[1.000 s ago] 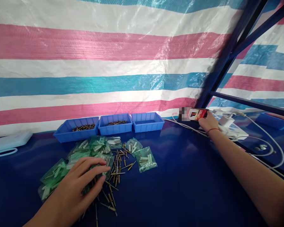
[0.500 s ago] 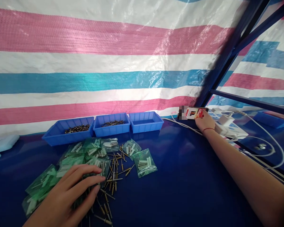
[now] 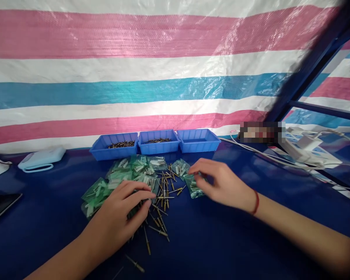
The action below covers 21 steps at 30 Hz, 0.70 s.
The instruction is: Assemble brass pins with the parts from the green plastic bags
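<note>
My left hand rests over the pile of pop rivets and small green-tinted bags, its curved fingers apart and nothing seen in them. Part of the pile is hidden beneath it. Loose pop rivets with brass-coloured ends and thin shanks lie beside its fingertips. My right hand, with a red cord at the wrist, hovers by a small clear-green bag of white and metal pieces. Its thumb and fingers are apart, and I cannot tell if they touch the bag.
Three blue bins stand along the striped sheet: a left bin and middle bin with small metal parts, and a right bin. A light-blue case and phone lie left. A power strip and cables are right.
My right hand has left the phone-like item at the back right and come left to the small bags. The view has turned left. My left hand stays over the pile.
</note>
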### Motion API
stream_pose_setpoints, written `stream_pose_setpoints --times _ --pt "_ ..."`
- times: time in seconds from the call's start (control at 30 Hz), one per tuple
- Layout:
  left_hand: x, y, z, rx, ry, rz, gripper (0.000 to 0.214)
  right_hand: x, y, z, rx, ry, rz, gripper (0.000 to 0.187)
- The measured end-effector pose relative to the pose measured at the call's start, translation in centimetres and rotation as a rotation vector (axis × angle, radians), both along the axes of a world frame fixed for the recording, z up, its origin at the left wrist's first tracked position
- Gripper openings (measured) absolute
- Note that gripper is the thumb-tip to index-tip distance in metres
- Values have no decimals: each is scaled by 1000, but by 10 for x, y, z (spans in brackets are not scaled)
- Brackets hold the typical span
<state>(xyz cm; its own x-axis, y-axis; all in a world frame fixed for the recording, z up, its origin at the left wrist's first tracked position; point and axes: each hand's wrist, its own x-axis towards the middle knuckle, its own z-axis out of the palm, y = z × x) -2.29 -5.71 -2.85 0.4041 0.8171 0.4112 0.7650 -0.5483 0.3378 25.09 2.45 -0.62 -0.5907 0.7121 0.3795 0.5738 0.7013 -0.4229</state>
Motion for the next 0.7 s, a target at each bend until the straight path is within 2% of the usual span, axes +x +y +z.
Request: stream_pose_setpoints --times 0.1,0.27,0.37,0.43,0.5,0.6,0.7 --pt "2 -4 3 -16 -16 -8 22 -22 -25 -4 43 -197 107 19" --pt "5 -10 5 -38 -54 -58 23 -33 -28 -8 115 -395 112 22" --pt "5 -12 4 -45 -84 -78 23 -37 -30 -8 153 -433 149 22" --pt "6 -13 4 -57 -125 -60 22 -39 -32 -5 110 -329 168 21" --pt "9 -14 5 -111 -188 -15 22 -42 -36 -2 -42 -69 119 17" --pt "16 -17 7 -291 -327 76 26 -48 -43 2 -458 416 6 14" --pt "22 -22 9 -470 -473 115 25 -55 -52 2 -825 726 -56 20"
